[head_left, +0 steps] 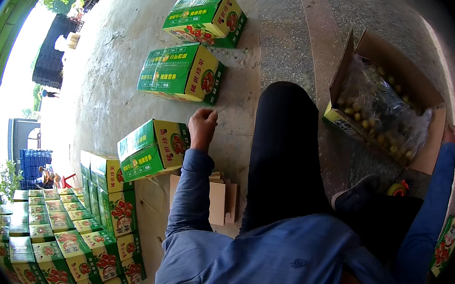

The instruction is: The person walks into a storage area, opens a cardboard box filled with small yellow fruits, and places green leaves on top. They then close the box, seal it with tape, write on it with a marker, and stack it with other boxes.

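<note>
Just beside left hand (203, 124), green carton (153, 150), fingers curled.

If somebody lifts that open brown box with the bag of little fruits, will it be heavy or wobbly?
Probably heavy: the clear bag in the open brown box looks packed with small round fruits. The bag seems soft, so the fruits may shift. The flaps stand open, so the box might sag.

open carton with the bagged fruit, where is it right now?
In the head view, the open carton sits upper right on the concrete floor, beside the dark trouser leg. The right hand rests by its flap; the left hand is far off.
</note>
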`<state>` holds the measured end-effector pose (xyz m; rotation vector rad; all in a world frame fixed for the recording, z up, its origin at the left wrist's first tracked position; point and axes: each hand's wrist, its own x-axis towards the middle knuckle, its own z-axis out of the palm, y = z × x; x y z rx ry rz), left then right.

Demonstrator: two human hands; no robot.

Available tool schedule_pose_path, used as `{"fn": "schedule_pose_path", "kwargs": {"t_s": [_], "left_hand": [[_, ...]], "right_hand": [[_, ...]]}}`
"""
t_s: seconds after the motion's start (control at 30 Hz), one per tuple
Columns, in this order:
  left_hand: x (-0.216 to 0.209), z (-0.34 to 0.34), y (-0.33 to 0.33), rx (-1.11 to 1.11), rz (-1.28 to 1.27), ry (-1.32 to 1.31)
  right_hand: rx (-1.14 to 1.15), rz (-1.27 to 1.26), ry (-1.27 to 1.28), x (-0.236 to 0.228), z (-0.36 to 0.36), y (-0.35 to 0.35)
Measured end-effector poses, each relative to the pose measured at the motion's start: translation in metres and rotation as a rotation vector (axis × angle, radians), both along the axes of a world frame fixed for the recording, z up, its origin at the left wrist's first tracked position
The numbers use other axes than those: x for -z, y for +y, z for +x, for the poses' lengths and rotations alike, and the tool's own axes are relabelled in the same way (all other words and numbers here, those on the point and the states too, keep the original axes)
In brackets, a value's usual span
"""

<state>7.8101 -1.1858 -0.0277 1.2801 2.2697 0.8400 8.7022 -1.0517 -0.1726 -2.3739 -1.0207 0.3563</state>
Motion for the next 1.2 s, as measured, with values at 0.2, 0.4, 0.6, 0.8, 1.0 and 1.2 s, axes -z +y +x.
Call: {"fn": "schedule_pose_path", "kwargs": {"t_s": [0.2, 0.4, 0.6, 0.8, 1.0, 1.2], "left_hand": [[0.219, -0.03, -0.275, -0.473, -0.97, 0.135], [0.253, 0.014, -0.293, -0.433, -0.882, 0.35], [0.207, -0.009, -0.284, -0.397, -1.015, 0.475], [0.227, 0.011, -0.277, -0.353, -0.958, 0.388], [0.217, 0.007, -0.311, -0.364, -0.92, 0.472], [0.22, 0.008, -0.292, -0.32, -0.858, 0.492]], "right_hand": [[0.04, 0.271, 0.105, -0.006, 0.066, -0.022], [0.028, 0.29, 0.121, -0.037, 0.118, -0.014], [0.082, 0.009, 0.001, 0.038, 0.091, -0.033], [-0.006, 0.084, -0.149, 0.016, 0.119, -0.015], [-0.024, 0.098, -0.064, 0.046, 0.074, -0.001], [0.009, 0.107, -0.093, 0.028, 0.077, -0.006]]}}
